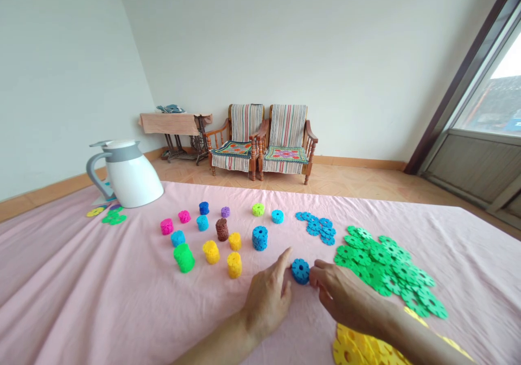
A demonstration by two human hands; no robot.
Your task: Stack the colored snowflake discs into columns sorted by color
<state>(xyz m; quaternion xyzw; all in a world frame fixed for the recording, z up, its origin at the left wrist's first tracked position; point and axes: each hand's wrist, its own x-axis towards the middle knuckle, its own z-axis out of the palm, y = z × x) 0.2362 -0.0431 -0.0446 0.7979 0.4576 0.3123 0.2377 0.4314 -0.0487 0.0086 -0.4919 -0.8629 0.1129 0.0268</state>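
A short stack of blue notched snowflake discs (300, 271) stands on the pink cloth between my two hands. My left hand (268, 297) is just left of it, index finger stretched forward and thumb apart, holding nothing. My right hand (340, 289) is at the stack's right side, its bent fingers closed together and their tips at the discs' edge. Whatever those fingers may hold is hidden. Beyond my left hand stands a taller blue disc stack (259, 238). Loose blue discs (319, 226) lie flat farther back, to the right.
Green discs (382, 259) spread out on the right, with yellow discs (358, 346) partly under my right forearm. Several small coloured stacks, including a brown stack (222, 229) and a green stack (184, 257), stand left of centre. A white jug (132, 178) is at the back left.
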